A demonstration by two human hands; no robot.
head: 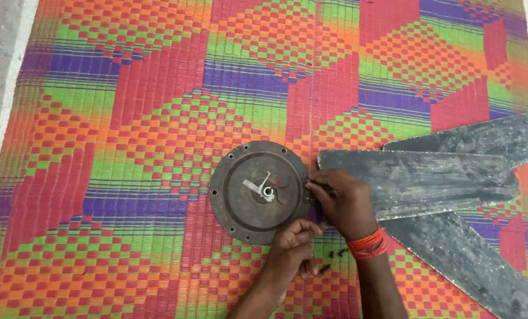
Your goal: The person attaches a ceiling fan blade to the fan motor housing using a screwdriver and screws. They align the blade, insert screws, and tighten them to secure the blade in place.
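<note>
Right hand (342,201) pinched shut on thin dark tool, maybe screwdriver, hard to tell, tip at hub (259,192) rim where middle blade (417,180) root meets it. Left hand (293,248) curled against hub's near edge, gripping nothing clear. Blade runs long axis off to right of grip, right hand nearer. Hub round, dusty brown, mid-mat (128,147). Loose screws (338,253) by wrist. Blades grey, grimy.

— What lay at the centre of the frame?
— A round motor (258,192) on a mat (128,118), three blades (417,180) fanned right.
— And the hands?
— The right hand (344,201) pinched the motor's right rim; the left hand (290,251) touched its lower edge, screws (338,253) just beside.
</note>
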